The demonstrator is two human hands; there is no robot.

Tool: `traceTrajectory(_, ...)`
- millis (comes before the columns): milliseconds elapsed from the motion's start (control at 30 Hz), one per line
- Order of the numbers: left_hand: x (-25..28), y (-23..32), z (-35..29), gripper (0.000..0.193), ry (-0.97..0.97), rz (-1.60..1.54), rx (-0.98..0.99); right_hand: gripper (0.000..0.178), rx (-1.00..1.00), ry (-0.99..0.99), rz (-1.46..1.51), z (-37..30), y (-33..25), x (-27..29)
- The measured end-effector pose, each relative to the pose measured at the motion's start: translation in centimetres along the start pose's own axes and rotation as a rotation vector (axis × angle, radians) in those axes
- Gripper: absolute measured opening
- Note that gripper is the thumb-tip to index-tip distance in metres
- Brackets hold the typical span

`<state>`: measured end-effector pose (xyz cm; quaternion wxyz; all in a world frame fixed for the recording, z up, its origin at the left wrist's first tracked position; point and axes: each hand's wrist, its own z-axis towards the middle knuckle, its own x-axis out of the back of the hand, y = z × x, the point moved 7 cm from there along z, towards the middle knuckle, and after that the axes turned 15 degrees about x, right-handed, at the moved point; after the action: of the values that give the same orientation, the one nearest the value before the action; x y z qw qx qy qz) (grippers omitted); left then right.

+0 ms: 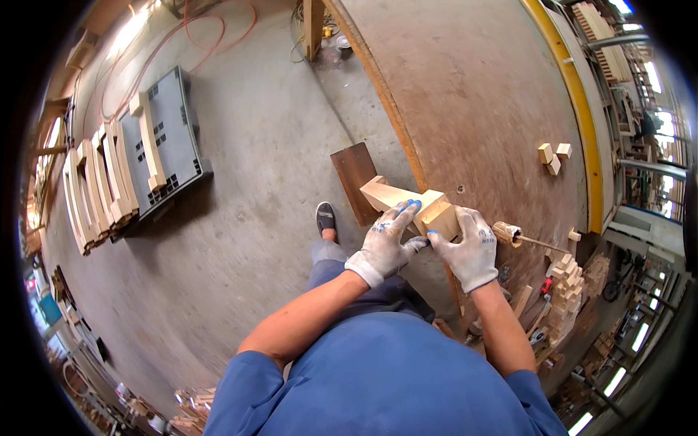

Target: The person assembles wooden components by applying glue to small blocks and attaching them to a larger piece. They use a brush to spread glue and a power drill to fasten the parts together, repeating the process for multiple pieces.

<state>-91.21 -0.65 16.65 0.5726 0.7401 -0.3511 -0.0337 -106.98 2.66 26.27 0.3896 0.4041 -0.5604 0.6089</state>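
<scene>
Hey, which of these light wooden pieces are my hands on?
The block-ended piece at the edge of the brown tabletop, against your left hand and right hand; the similar pieces at the gray pallet are untouched.

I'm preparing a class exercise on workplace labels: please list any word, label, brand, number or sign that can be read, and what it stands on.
Right glove: small dark print on the back; I don't copy printed text.
Left glove: small bluish print on the back, too blurred to read.
Elsewhere: no readable text.
</scene>
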Motion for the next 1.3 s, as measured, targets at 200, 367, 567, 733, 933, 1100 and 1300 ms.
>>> traceTrajectory(200,0.0,0.2,0.8,0.075,0.057,0.015,-0.188,0.075,-0.068,0.091,-0.02,-1.0,-0.5,1.3)
traceTrajectory(367,1.5,0.6,1.1,0.076,-0.079,0.107,-0.059,0.068,-0.341,0.247,0.026,-10.8,2.3,4.6)
traceTrajectory(567,4.8,2.4,2.1,0.063,0.033,0.095,-0.041,0.074,-0.952,0.111,-0.045,-34.2,14.9,-0.8)
traceTrajectory(733,6.3,8.6,2.8,0.046,0.153,0.371,-0.235,0.098,-1.173,-0.093,-0.059,-41.5,18.1,-4.8)
traceTrajectory(933,1.2,16.6,3.9,0.037,-0.233,0.788,-0.321,0.096,-1.22,-0.084,0.024,-43.2,20.2,-8.1)
traceTrajectory(1100,-2.3,17.0,4.7,0.044,-0.474,1.09,-0.341,0.075,-1.089,0.105,-0.046,-42.4,20.4,-6.0)
traceTrajectory(1300,-3.2,14.9,4.1,0.058,-0.614,1.34,-0.351,0.049,-1.062,0.221,0.24,-38.0,14.0,1.2)
